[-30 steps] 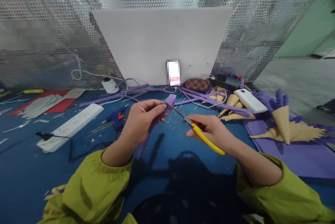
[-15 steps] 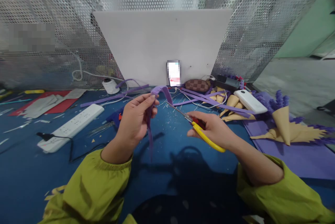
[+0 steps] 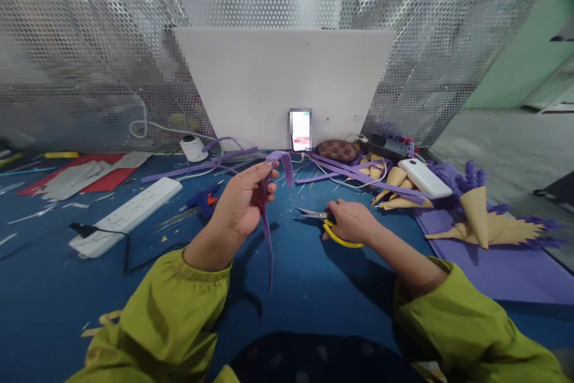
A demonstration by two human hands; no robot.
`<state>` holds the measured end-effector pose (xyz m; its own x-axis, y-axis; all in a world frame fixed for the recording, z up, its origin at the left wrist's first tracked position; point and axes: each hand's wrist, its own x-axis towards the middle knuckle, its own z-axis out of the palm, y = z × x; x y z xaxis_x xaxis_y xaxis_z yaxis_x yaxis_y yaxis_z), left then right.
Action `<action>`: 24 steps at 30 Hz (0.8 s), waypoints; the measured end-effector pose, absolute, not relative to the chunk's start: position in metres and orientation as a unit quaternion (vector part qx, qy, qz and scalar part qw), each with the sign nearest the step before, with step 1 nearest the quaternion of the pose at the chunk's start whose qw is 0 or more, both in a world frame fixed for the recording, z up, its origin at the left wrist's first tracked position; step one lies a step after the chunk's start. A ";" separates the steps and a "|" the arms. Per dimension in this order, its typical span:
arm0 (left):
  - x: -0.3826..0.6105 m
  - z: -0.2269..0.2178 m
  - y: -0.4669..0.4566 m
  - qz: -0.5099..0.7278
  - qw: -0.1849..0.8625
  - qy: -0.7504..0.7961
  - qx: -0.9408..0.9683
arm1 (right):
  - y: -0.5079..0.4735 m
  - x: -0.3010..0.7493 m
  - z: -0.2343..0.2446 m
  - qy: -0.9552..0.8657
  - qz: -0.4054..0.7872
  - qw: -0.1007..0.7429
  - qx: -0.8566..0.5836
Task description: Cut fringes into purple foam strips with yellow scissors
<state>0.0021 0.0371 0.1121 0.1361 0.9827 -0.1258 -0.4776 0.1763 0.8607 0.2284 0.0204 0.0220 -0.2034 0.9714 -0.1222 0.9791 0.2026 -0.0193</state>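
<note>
Between the thumb and fingers of my left hand (image 3: 246, 199) is a purple strip (image 3: 287, 169). One end arches over to the right, and its edge looks cut into a fringe. The other end hangs straight down below the hand. My right hand (image 3: 352, 220) grips yellow-handled scissors (image 3: 343, 238). Their blades are parted and point left, low over the table and apart from the strip. Left of my left hand lies a blue glue gun (image 3: 201, 201) with a red trigger, partly hidden by the hand.
A white power strip (image 3: 130, 215) lies at left. A lit phone (image 3: 301, 130) leans on the white board (image 3: 287, 72). At right are a white power bank (image 3: 425, 178), paper-wrapped purple flowers (image 3: 474, 210) and purple sheets (image 3: 506, 275). Thin wires and loose purple strips (image 3: 368, 175) lie behind my hands.
My right hand has drawn the scissors down and away from the strip, and their blades have opened. My left hand still holds the strip. The view has tilted slightly.
</note>
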 end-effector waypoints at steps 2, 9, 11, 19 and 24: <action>0.004 0.109 0.036 0.525 0.682 0.365 0.354 | 0.020 0.228 0.020 0.783 -0.043 0.052 0.619; 0.016 0.097 0.033 0.484 0.695 0.364 0.389 | 0.011 0.238 0.024 0.808 -0.043 0.064 0.584; 0.021 0.094 0.029 0.465 0.697 0.365 0.406 | 0.008 0.240 0.026 0.806 -0.032 0.050 0.589; 0.031 0.060 0.038 0.288 0.607 0.380 0.636 | -0.018 0.245 0.038 0.725 0.181 -0.242 0.619; 0.035 0.050 0.043 0.378 0.438 0.376 0.724 | -0.033 0.229 0.034 0.819 0.207 -0.244 0.476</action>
<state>0.0354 0.0435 0.0505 0.4302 0.8760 0.2181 0.2134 -0.3334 0.9183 0.2291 -0.0334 0.0345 -0.4268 0.6785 0.5979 0.8813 0.4603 0.1068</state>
